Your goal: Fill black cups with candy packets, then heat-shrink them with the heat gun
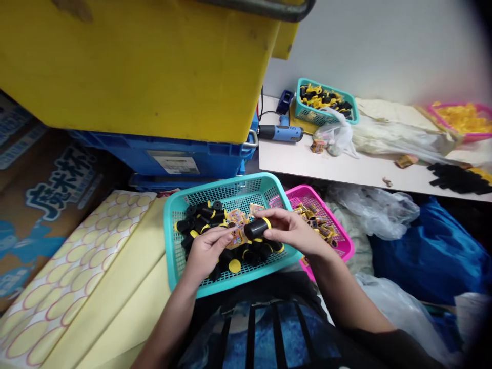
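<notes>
Between thumb and fingers my right hand (286,230) grips a small black cylinder (257,229) with a yellow rim at its right end. My left hand (209,251) pinches a printed orange label (238,237), which meets the cylinder's left end; whether it is stuck on I cannot tell. Both hands are over a turquoise mesh basket (226,284). Inside it lie several more black cylinders with yellow rims, a yellow disc (234,265) and a few printed labels. Partly behind my right forearm, a pink basket (348,248) holds many small printed pieces (326,230).
Stacked yellow (154,72) and blue (169,159) crates rise at the front left. On the white shelf (284,159) are a blue heat gun (280,133), a turquoise basket (357,115) of black and yellow parts, and plastic bags (340,133). Sticker sheets (73,277) lie left.
</notes>
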